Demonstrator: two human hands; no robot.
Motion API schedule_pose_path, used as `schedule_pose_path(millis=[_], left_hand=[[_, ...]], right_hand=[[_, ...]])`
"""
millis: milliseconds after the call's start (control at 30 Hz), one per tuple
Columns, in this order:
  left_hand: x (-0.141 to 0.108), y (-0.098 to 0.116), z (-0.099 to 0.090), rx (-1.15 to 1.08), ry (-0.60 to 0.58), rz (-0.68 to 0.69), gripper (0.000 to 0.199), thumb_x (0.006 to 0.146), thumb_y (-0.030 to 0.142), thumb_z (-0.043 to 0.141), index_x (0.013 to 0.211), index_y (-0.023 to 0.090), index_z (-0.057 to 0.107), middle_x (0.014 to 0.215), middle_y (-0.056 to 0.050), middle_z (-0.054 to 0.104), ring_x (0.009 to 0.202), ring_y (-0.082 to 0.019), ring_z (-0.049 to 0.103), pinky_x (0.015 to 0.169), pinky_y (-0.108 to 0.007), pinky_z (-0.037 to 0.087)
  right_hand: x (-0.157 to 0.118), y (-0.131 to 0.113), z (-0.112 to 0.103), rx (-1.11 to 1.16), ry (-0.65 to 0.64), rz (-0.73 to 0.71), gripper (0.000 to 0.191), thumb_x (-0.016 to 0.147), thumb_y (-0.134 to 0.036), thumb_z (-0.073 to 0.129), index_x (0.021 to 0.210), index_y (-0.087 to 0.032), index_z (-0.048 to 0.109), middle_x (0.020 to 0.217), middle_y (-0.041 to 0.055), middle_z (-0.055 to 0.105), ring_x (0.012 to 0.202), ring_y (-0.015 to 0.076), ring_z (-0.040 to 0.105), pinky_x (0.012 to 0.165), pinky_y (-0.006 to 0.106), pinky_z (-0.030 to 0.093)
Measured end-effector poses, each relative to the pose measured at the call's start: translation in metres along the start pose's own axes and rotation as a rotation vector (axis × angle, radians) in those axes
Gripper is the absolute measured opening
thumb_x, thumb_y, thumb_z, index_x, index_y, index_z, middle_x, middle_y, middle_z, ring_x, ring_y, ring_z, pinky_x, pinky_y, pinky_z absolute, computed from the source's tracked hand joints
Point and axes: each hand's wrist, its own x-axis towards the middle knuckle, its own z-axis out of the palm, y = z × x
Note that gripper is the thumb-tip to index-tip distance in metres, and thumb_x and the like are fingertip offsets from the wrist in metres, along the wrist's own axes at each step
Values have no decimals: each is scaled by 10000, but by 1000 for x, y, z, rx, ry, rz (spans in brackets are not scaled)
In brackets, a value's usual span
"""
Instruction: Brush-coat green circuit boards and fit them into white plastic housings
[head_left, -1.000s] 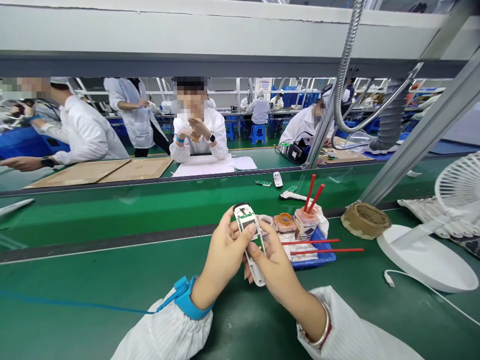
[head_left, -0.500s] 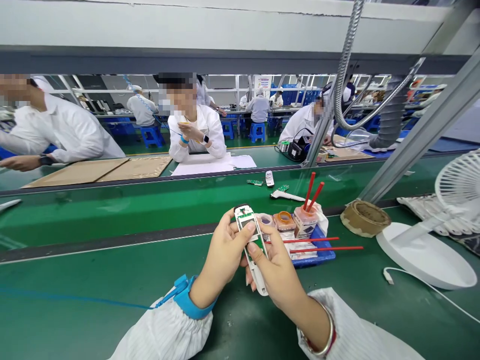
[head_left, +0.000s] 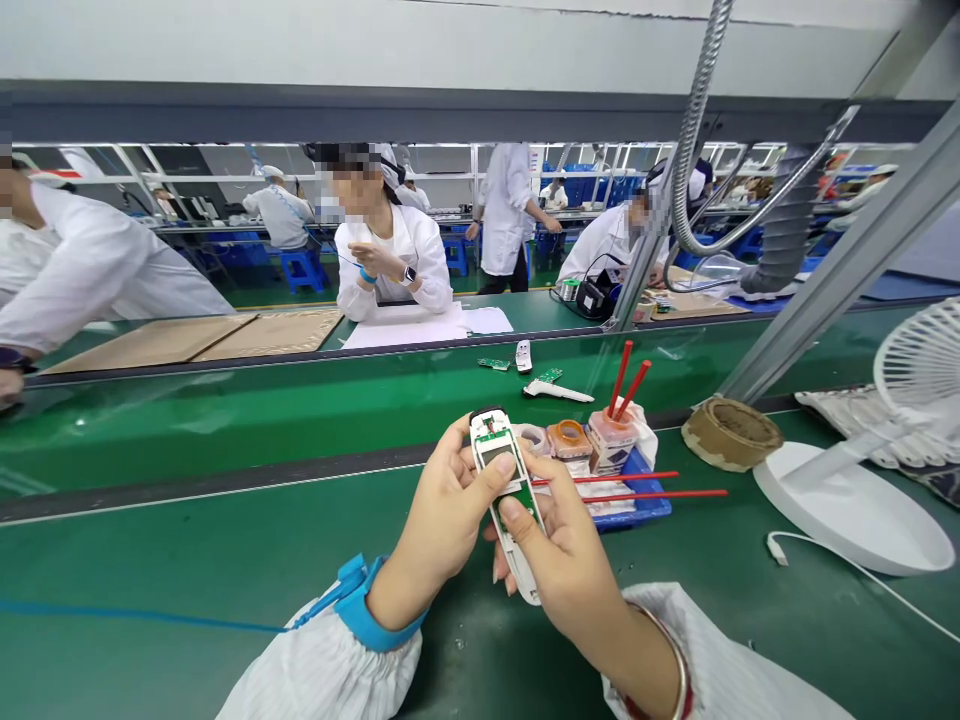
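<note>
Between my two hands is a white, elongated plastic housing (head_left: 517, 560) with a green circuit board (head_left: 491, 437) set inside it. It tilts, its dark-rimmed end pointing away from me. My left hand (head_left: 442, 510) grips the upper left side, thumb pressed on the board's dark area. Lower on the right side, my right hand (head_left: 562, 540) is closed around the same housing, its thumb on the green board. Fingers of both hands curl underneath and are partly hidden. A blue wrist strap (head_left: 375, 605) with a cord circles my left wrist.
Behind my right hand stands a blue tray (head_left: 645, 505) with small jars (head_left: 611, 440) and red sticks (head_left: 637, 388). Loose boards and white housings (head_left: 559, 390) lie on the green belt (head_left: 247, 425). To the right are a tape roll (head_left: 731, 433) and a white fan (head_left: 847, 500). Co-workers sit opposite.
My hands keep hold of the housing, which has shifted only slightly. The parts on the belt have slid left. A person in white now stands in the background, and the co-worker at left has moved.
</note>
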Motion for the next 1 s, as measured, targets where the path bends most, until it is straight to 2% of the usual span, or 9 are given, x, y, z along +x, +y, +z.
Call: schedule_pose_path(millis=[133,233,400,567,700,833,1000], left_hand=[[4,-3,0,27,67,-51,378,771,349,641,1046,185,440,680,32,585,338,-33,412,264,-140,311],[7,-6,1,23,76,-92,349,778,368,627,998,195,418,614,47,578,278,-41,389,236,-148,285],[9,-6,1,-11,62,-48,329,778,352,629,971,208,405,665,42,586,328,-76,466,250,-183,356],[8,-3,0,-21,39,-39,333,771,327,641,961,218,391,697,33,599,372,-98,511,257,-189,371],[7,-2,-1,-15,-6,-29,332,769,313,647,960,216,394,683,34,605,356,-70,479,261,-158,339],[5,1,-2,-1,-13,-80,344,760,319,658,965,222,400,634,54,592,306,-37,427,259,-130,304],[3,4,-3,-14,-27,-99,376,749,295,672,996,236,395,699,32,630,323,-43,467,262,-123,312]], right_hand=[[5,0,3,157,-11,142,569,796,-468,591,1244,-261,308,597,-48,577,382,111,541,334,184,415],[8,1,3,147,1,180,549,796,-468,590,1224,-267,311,577,-55,573,375,115,541,324,183,415],[9,1,2,-37,41,126,527,811,-501,555,1234,-264,348,556,-49,551,349,118,529,294,175,381],[7,-1,2,-113,48,62,508,833,-512,517,1241,-255,357,568,-48,531,357,108,524,309,182,396],[5,0,4,32,37,108,536,801,-509,565,1223,-267,342,592,-45,566,371,113,538,329,194,422],[3,-1,4,231,0,121,543,766,-448,637,1176,-264,331,618,-41,603,410,118,568,372,205,461],[3,0,2,274,-26,97,512,773,-389,652,1159,-259,341,639,-26,628,437,118,583,390,202,466]])
